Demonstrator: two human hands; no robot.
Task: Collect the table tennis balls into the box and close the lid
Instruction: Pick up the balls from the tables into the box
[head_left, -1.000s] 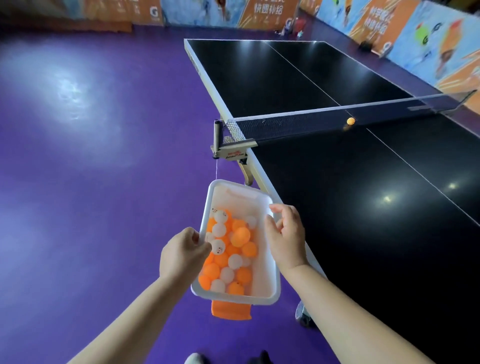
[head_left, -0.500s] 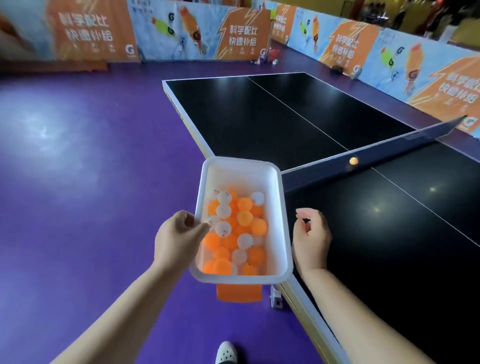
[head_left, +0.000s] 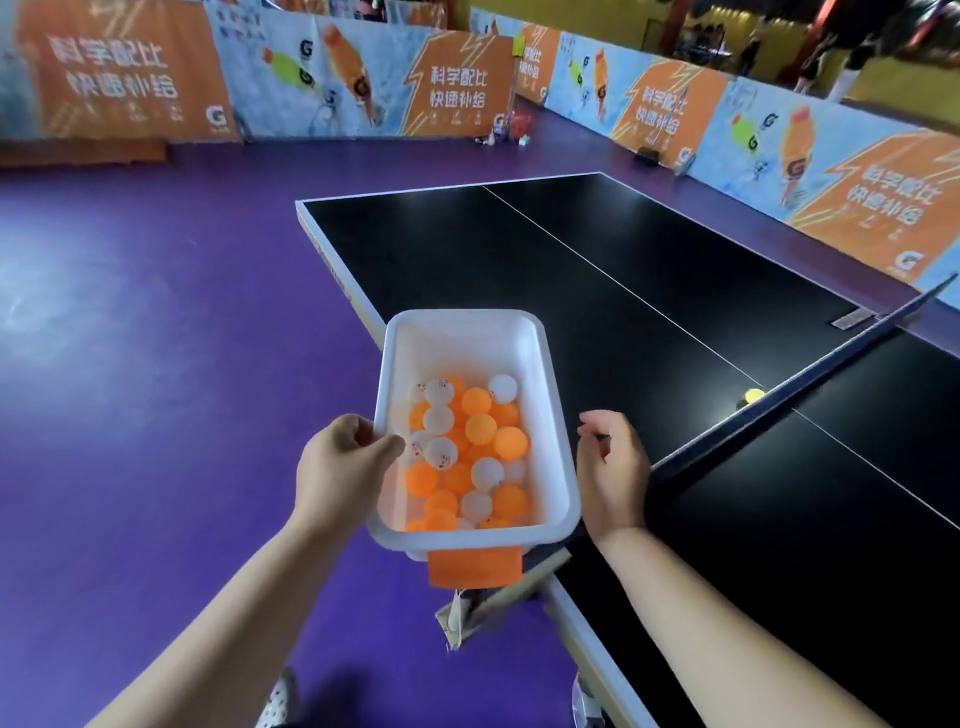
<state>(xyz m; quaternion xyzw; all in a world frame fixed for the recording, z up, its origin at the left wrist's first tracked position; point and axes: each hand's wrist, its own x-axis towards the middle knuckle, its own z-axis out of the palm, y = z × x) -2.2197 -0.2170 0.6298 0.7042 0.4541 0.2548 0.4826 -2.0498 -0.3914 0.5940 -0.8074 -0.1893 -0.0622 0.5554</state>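
White rectangular plastic box (head_left: 553, 415) between hands, left hand (head_left: 340, 467) on its left rim, right hand (head_left: 613, 467) just beside its right wall. Orange and white table tennis balls (head_left: 467, 452) inside box. Black table tennis table (head_left: 649, 312) ahead and right of hands. Lone orange ball (head_left: 751, 410) on table beside black net (head_left: 810, 395), right of right hand.

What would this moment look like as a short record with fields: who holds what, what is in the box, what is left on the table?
setting: black table tennis table on a purple floor
box: white open box, no lid on it
box contents: orange and white balls, a loose pile
left hand: left hand pinches the box's left rim
right hand: right hand beside the box, fingers curled, apparently holding nothing
ball left out: one orange ball on the table by the net
under the box: an orange piece, possibly the lid
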